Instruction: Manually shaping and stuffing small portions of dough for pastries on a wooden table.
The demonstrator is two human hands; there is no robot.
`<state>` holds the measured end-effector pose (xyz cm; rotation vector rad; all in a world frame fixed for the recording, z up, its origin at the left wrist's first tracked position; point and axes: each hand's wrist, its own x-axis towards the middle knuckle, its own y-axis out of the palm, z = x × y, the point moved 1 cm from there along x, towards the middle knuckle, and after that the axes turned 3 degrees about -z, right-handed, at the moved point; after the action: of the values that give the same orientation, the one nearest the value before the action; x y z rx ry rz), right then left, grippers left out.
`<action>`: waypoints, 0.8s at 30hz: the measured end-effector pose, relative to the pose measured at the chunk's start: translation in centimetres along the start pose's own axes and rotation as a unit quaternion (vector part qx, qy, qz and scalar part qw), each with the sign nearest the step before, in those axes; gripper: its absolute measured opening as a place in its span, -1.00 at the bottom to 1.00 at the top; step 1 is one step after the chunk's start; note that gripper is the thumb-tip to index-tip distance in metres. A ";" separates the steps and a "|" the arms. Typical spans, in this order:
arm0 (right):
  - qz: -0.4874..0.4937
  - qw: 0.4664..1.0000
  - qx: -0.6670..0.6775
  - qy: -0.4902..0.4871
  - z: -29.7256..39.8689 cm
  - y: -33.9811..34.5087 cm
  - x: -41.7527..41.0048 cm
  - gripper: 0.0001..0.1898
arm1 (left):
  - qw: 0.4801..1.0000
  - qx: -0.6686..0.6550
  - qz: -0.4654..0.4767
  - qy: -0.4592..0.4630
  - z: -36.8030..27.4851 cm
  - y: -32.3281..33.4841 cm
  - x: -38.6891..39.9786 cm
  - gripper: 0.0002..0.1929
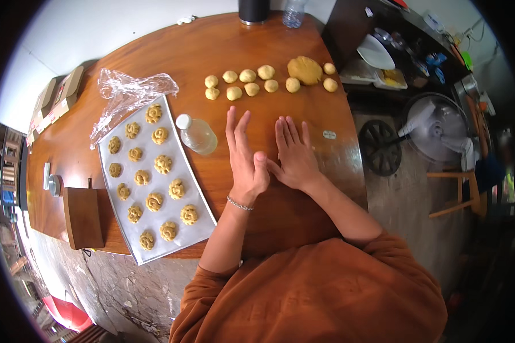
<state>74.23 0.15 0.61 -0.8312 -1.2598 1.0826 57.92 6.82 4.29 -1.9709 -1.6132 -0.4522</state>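
Observation:
My left hand [247, 158] is raised over the wooden table [274, 214], fingers extended and apart, with nothing visible in it. Beside it, my right hand [297, 156] is stretched flat with its back up; whatever lies beneath its palm is hidden. Beyond both hands are two rows of dough balls [252, 89] and a large dough lump [304, 70]. Left of my left hand is a clear bottle [199, 137] with a white cap and pale liquid. A lined baking tray [154, 231] holds several shaped dough pieces [153, 201], its near end projecting past the table edge.
Crumpled plastic wrap [128, 92] lies at the tray's far end. A wooden box [83, 218] and cardboard boxes [56, 103] are on the left. A black tumbler [254, 12] and water bottle [294, 13] are at the back. A fan [435, 128] occupies the floor at right.

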 end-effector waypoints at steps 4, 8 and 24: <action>0.038 0.999 0.028 0.003 3.1 -3.5 -6.4 0.16 | 1.000 -0.001 0.020 0.011 -0.2 0.2 -0.1 0.04; 0.128 0.987 0.102 -0.007 3.9 -7.3 -12.4 0.09 | 0.999 0.000 0.028 0.029 0.2 0.7 -0.1 0.00; 0.082 0.995 0.059 0.014 4.0 -5.4 -13.2 0.11 | 0.999 0.019 0.036 0.030 -0.2 0.6 -0.4 -0.03</action>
<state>71.55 -14.39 2.14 -0.8683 -1.1072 1.2602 58.47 6.26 4.10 -1.9611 -1.4990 -0.4440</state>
